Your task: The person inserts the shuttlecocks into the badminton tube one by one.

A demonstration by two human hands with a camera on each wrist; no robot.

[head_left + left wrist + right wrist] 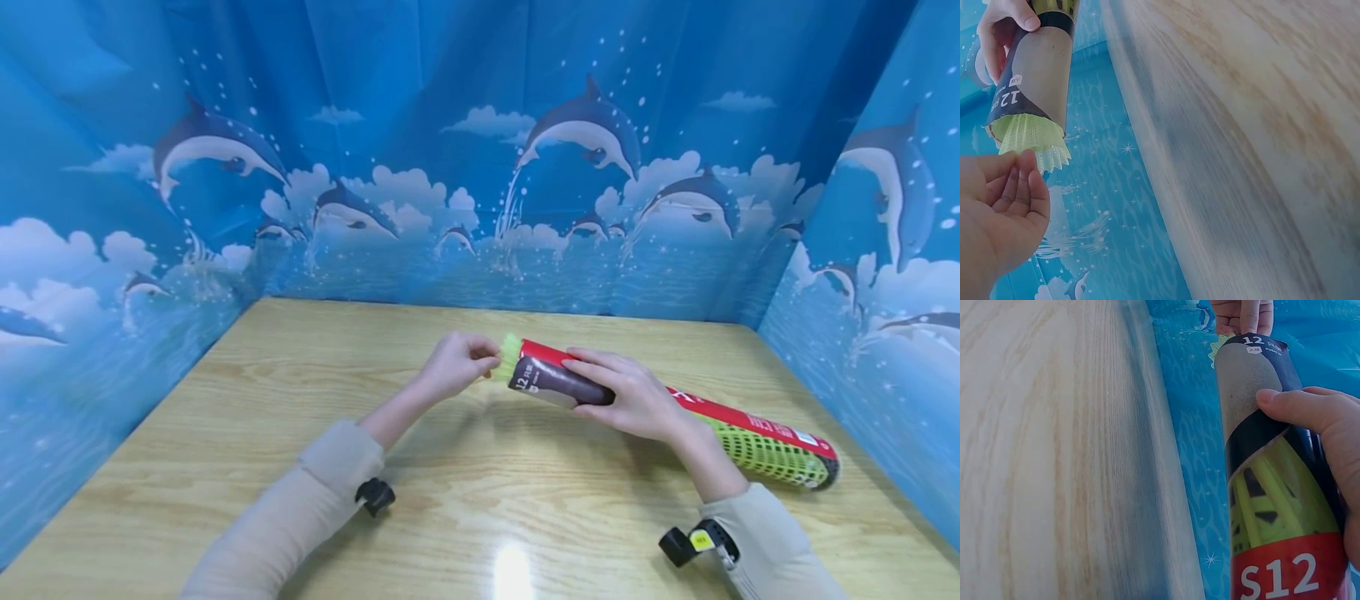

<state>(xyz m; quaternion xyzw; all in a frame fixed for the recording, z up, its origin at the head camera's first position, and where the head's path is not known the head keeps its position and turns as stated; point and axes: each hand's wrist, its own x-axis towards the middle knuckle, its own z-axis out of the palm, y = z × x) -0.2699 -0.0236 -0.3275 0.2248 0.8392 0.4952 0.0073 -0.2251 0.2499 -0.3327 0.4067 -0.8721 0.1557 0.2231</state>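
Observation:
A long shuttlecock tube (757, 433), red and black with a see-through section showing yellow-green netting, slants across the right half of the table. My right hand (633, 393) grips it around its upper part, thumb (1297, 409) along the near side. From the tube's mouth pokes a yellow-green shuttlecock (1035, 134), its skirt partly outside. My left hand (455, 367) pinches the skirt's edge between thumb and fingertips. In the right wrist view, the left hand's fingers (1249, 315) show just beyond the mouth. The shuttlecock's head is hidden inside the tube.
The wooden table (420, 517) carries the tube's far end at the right. Blue dolphin-print curtains (420, 150) enclose the back and both sides. Each forearm wears a small black wrist camera (375, 496).

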